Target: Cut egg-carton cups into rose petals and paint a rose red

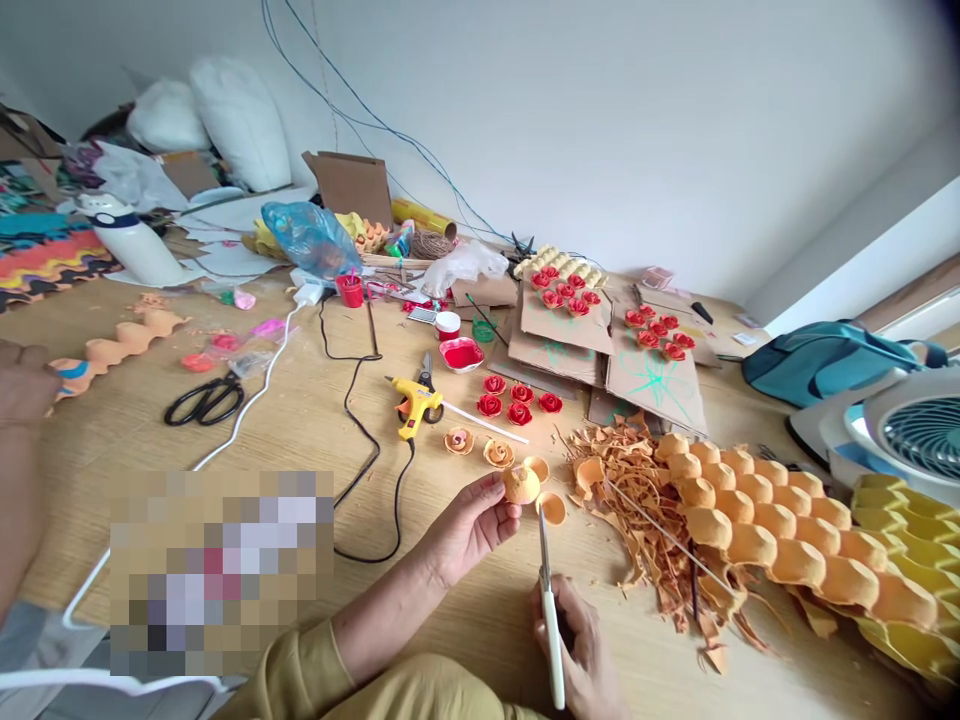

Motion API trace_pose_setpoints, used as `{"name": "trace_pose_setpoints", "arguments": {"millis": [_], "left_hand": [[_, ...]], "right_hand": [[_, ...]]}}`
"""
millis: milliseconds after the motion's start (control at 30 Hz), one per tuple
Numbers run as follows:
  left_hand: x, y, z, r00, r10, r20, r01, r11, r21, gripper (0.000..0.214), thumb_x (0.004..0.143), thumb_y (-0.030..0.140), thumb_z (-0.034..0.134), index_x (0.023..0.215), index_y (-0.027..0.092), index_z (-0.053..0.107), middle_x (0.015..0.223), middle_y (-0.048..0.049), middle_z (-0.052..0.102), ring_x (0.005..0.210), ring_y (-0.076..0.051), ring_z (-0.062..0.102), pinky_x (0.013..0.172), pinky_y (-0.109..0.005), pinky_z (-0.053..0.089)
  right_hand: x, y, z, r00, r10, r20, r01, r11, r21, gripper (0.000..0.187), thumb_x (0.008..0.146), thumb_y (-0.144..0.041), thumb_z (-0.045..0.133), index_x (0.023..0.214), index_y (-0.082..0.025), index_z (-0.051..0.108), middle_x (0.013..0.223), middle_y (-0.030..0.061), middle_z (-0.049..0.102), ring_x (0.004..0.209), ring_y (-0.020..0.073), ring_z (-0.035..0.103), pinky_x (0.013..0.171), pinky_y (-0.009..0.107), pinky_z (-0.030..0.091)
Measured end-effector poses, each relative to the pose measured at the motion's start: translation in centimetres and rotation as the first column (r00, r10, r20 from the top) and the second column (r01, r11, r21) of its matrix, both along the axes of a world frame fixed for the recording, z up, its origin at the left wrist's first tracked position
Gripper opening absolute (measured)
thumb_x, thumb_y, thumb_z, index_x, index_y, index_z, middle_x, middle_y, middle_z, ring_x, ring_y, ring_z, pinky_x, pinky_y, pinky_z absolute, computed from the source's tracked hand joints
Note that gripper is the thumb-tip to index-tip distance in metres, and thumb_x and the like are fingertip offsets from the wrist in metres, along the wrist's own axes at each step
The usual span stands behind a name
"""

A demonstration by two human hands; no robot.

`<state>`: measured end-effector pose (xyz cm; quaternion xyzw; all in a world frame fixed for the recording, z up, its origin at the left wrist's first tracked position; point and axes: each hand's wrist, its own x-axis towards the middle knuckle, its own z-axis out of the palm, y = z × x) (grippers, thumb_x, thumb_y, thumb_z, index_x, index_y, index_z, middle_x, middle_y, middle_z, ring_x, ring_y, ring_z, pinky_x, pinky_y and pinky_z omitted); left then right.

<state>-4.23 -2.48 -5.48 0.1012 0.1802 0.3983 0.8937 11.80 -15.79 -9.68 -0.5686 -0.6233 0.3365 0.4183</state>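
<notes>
My left hand (480,515) pinches a small orange egg-carton cup (521,485) between thumb and fingers. My right hand (577,655) is closed around white-handled scissors (553,635), their blades pointing up toward the cup and just below it. Whether the blades touch the cup I cannot tell. Behind the held piece lies another cut cup (553,509) on the wooden table (450,620). Two unpainted carton roses (499,453) sit beyond my left hand, and several red roses (520,414) stand behind those.
A yellow glue gun (415,405) with its black cord lies left of the roses. Orange scraps (630,500) and an orange egg tray (780,530) fill the right side. Red paint sits in a dish (461,354). At far left, another person's hand (26,375) touches a carton strip (120,350).
</notes>
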Motion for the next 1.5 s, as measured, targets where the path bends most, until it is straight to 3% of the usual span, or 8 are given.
{"name": "trace_pose_setpoints", "arguments": {"millis": [233,567,1167,1500], "left_hand": [[0.8,-1.0,1.0,1.000,-0.029,-0.002,0.029,1.000,-0.006,0.024,0.071,0.020,0.084,0.088,0.013,0.067,0.076,-0.0043,0.071,0.064,-0.009,0.064,0.062,-0.020,0.053],[1.5,-2.0,1.3,0.979,-0.084,-0.188,0.098,0.993,0.069,0.032,0.069,0.027,0.086,0.087,0.014,0.062,0.080,-0.0030,0.069,0.065,-0.008,0.062,0.064,-0.020,0.050],[1.9,-2.7,1.9,0.980,-0.093,-0.176,0.102,0.994,0.039,0.029,0.070,0.026,0.085,0.087,0.014,0.065,0.080,-0.0026,0.068,0.066,-0.009,0.060,0.064,-0.022,0.049],[2.3,-2.9,1.2,0.990,-0.096,-0.103,0.097,0.995,0.010,0.027,0.073,0.023,0.082,0.092,0.015,0.066,0.079,-0.0021,0.068,0.065,-0.008,0.061,0.066,-0.021,0.050]], "right_hand": [[-0.2,0.0,0.6,0.999,0.038,-0.006,-0.038,0.999,-0.014,0.031,0.094,-0.049,0.046,0.081,-0.021,0.053,0.074,0.0018,0.054,0.071,0.0196,0.048,0.065,0.031,0.041],[0.0,-0.1,0.7,0.997,0.036,-0.065,-0.038,0.999,-0.036,0.032,0.094,-0.052,0.045,0.085,-0.022,0.053,0.079,0.0035,0.054,0.077,0.0222,0.048,0.068,0.034,0.041],[0.1,-0.2,0.9,0.994,-0.012,-0.112,0.019,0.998,0.062,0.030,0.096,-0.043,0.047,0.078,-0.021,0.056,0.075,0.0030,0.056,0.071,0.0195,0.049,0.064,0.032,0.043],[0.1,-0.2,0.8,0.998,-0.038,-0.059,0.044,0.994,0.095,0.030,0.097,-0.042,0.045,0.076,-0.021,0.053,0.070,0.0015,0.052,0.067,0.0184,0.046,0.060,0.030,0.040]]}}
